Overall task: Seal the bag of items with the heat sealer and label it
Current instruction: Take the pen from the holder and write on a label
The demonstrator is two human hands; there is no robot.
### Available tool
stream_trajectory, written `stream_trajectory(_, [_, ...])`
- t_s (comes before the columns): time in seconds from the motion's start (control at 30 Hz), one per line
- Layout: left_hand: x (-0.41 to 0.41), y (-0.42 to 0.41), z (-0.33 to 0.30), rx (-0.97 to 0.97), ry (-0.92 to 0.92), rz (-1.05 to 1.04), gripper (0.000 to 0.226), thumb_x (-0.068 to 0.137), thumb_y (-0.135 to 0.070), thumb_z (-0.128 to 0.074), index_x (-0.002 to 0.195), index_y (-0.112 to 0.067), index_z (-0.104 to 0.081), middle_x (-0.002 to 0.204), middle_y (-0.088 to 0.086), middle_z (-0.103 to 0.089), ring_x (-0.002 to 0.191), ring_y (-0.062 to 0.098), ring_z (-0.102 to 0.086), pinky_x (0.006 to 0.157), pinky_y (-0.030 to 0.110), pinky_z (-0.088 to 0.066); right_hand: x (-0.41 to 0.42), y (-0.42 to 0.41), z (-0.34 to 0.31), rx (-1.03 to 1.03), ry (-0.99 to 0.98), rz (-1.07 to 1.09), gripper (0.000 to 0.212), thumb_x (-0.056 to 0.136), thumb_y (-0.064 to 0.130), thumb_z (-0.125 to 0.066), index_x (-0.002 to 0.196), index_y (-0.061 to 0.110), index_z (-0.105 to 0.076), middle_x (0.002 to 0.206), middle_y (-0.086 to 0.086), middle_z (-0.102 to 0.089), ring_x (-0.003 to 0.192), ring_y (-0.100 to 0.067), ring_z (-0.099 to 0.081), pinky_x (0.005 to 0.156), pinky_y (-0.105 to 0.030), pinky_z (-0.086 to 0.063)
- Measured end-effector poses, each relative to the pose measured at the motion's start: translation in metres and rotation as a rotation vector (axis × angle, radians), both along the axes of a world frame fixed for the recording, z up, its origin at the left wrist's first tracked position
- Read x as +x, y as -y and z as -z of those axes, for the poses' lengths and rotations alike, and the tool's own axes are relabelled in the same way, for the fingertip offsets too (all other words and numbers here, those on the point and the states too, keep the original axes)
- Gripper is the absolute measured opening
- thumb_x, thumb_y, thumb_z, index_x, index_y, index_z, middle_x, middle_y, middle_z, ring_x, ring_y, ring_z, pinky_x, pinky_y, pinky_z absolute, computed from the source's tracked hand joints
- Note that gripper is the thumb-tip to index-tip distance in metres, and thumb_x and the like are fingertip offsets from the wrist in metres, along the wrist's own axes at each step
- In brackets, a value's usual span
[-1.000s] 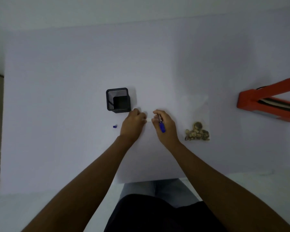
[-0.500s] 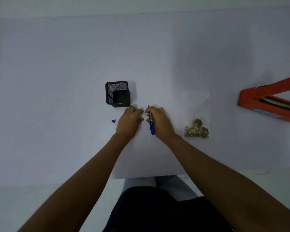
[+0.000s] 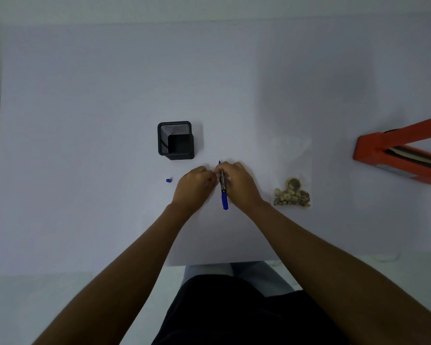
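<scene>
A blue marker (image 3: pixel 223 189) is gripped in the right hand (image 3: pixel 237 186), tip pointed away from the body, w/ the left hand (image 3: pixel 195 186) curled shut just beside it, knuckles nearly touching; whether anything is pinched in the left can't be told. The clear bag (image 3: pixel 292 170) w/ small brownish items (image 3: pixel 292 195) is laid flat on the white desk (image 3: pixel 85 95), right of the hands & apart from them. An orange heat sealer (image 3: pixel 393 150) is seen open at the far right edge, a black mesh pen holder (image 3: pixel 176 140) beyond the left hand, & a small blue cap (image 3: pixel 169 180) left of it.

Bag (image 3: pixel 292 180) right of holder (image 3: pixel 175 140)
</scene>
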State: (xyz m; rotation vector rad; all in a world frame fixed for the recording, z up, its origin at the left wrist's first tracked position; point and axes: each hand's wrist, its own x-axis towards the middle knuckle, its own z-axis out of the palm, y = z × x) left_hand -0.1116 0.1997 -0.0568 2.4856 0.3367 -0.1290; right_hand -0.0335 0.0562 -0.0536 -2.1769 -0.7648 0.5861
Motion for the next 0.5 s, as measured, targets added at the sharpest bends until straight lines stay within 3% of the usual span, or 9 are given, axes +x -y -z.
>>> stream_trajectory(0.1, [-0.003, 0.002, 0.001, -0.032, -0.01, -0.025, 0.013, 0.092, -0.019, -0.066, 0.093, -0.009, -0.074, 0.085, 0.01, -0.069, 0.072, 0.023, -0.063, 0.072, 0.034, -0.056, -0.001, 0.003, 0.001, 0.031, 0.005, 0.017, 0.028, 0.084, -0.008, -0.062, 0.103, 0.012, -0.066, 0.085, 0.0, -0.057, 0.085, -0.024, -0.06, 0.077, -0.041, -0.056])
stream_trajectory(0.2, [-0.003, 0.002, -0.002, -0.046, -0.031, -0.042, 0.012, 0.091, -0.017, -0.067, 0.091, -0.008, -0.075, 0.086, 0.01, -0.071, 0.074, 0.024, -0.064, 0.076, 0.034, -0.056, -0.001, 0.004, 0.002, 0.039, -0.068, 0.053, 0.031, 0.084, -0.004, -0.066, 0.108, 0.016, -0.066, 0.096, -0.002, -0.058, 0.09, -0.014, -0.058, 0.083, -0.027, -0.053])
stream_trajectory(0.27, [-0.002, 0.001, -0.005, -0.054, -0.02, -0.045, 0.01, 0.089, -0.015, -0.068, 0.091, -0.007, -0.075, 0.085, 0.01, -0.071, 0.073, 0.023, -0.064, 0.073, 0.028, -0.051, -0.001, 0.004, 0.001, 0.074, -0.099, 0.139, 0.027, 0.087, 0.005, -0.07, 0.111, 0.017, -0.065, 0.1, -0.001, -0.06, 0.093, -0.011, -0.057, 0.087, -0.025, -0.052])
stream_trajectory(0.37, [0.0, 0.001, -0.006, -0.038, -0.016, -0.004, 0.011, 0.09, -0.019, -0.067, 0.089, -0.011, -0.074, 0.084, 0.006, -0.069, 0.071, 0.019, -0.062, 0.068, 0.028, -0.051, -0.003, -0.004, -0.013, 0.272, -0.145, 0.37, 0.013, 0.096, 0.026, -0.065, 0.096, 0.014, -0.061, 0.087, -0.004, -0.062, 0.08, -0.018, -0.059, 0.075, -0.029, -0.053])
stream_trajectory(0.5, [-0.003, 0.009, -0.006, -0.01, 0.0, 0.077, 0.009, 0.089, -0.018, -0.069, 0.088, -0.011, -0.075, 0.081, 0.006, -0.069, 0.069, 0.021, -0.065, 0.067, 0.029, -0.054, -0.008, -0.032, -0.025, 0.362, -0.386, 0.49, 0.043, 0.104, 0.038, -0.047, 0.078, 0.007, -0.061, 0.064, 0.002, -0.056, 0.062, -0.01, -0.052, 0.063, -0.028, -0.047])
